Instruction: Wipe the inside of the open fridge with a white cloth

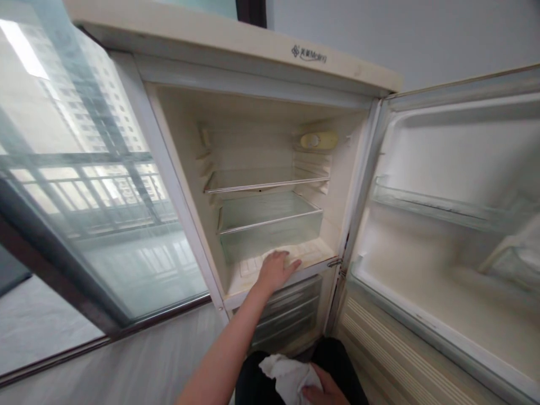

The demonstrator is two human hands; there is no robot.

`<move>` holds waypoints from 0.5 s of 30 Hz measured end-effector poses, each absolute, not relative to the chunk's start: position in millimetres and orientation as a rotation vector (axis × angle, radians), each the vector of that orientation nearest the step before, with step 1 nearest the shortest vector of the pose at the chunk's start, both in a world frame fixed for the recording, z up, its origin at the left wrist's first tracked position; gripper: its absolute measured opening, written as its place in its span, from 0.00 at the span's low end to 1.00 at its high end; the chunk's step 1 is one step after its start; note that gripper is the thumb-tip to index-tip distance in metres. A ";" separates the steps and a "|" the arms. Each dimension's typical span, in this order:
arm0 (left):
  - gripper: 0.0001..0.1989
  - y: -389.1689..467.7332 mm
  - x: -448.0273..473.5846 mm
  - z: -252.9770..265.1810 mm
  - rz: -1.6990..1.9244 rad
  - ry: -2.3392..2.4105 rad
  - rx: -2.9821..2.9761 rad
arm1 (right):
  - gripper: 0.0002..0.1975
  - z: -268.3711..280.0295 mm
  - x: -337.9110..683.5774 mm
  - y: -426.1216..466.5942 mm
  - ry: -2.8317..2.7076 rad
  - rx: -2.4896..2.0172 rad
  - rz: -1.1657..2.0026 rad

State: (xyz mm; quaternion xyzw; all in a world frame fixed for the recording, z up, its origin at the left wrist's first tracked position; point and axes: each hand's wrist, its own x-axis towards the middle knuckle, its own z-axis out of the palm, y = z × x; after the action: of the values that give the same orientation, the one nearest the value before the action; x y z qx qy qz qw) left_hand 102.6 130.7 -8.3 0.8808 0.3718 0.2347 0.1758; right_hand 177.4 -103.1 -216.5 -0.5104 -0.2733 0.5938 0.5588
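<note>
A cream fridge (236, 39) stands in front of me with its upper door (439, 152) swung wide to the right. My left hand (276, 270) reaches into the compartment. It lies flat on the white bottom ledge (312, 250), right in front of the clear crisper drawer (270, 230), and holds nothing. Low in the view, my right hand (327, 391) grips a crumpled white cloth (287, 377) over my dark trousers. The inside holds no food.
A glass shelf (265, 183) sits above the drawer, with a yellowish control knob housing (318, 140) at the top right. The door carries a clear rack (442, 208). Freezer drawers (291, 315) show below. A large window (84, 169) stands on the left.
</note>
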 end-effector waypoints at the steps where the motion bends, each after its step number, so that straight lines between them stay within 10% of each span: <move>1: 0.30 108.1 95.4 -17.6 0.594 0.869 2.386 | 0.31 -209.4 184.3 -103.2 -0.650 -1.175 1.368; 15: 0.21 -20.0 10.6 -117.8 0.482 0.624 1.634 | 0.21 -164.4 205.8 -99.6 -0.993 -1.131 1.214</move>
State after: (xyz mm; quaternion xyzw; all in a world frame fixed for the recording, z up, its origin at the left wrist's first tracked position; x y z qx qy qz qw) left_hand 10.6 -20.0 -117.8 0.7096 0.2707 0.2093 0.6159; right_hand 205.8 -99.6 -164.4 -0.4814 -0.4226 0.5166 0.5681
